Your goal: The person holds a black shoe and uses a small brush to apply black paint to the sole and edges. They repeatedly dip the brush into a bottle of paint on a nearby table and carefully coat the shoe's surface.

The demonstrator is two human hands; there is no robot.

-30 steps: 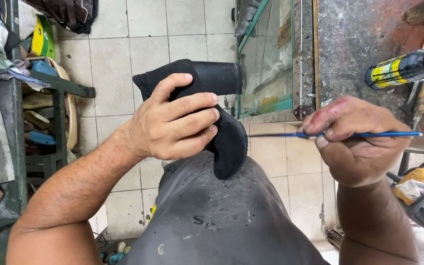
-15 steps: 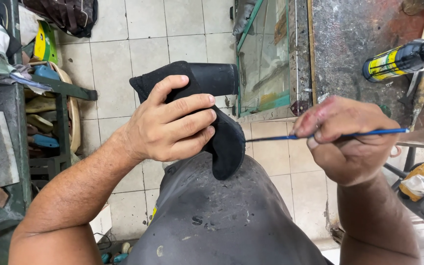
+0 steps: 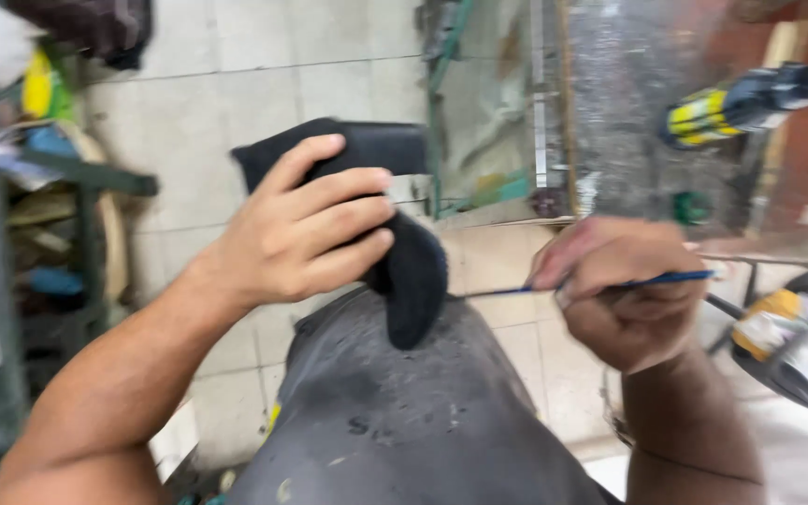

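Boot [image 3: 404, 271], black, rests sole-end down on dark apron [image 3: 395, 421] over the lap. Left hand [image 3: 301, 234] clamps its upper; right hand [image 3: 624, 290] pinches thin blue tool [image 3: 647, 280] aimed at boot's side. Material probably soft, light, pliable; best gripped around the shaft.

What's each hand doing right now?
Left hand: closed on the black shoe.
Right hand: closed on a thin blue-handled brush.
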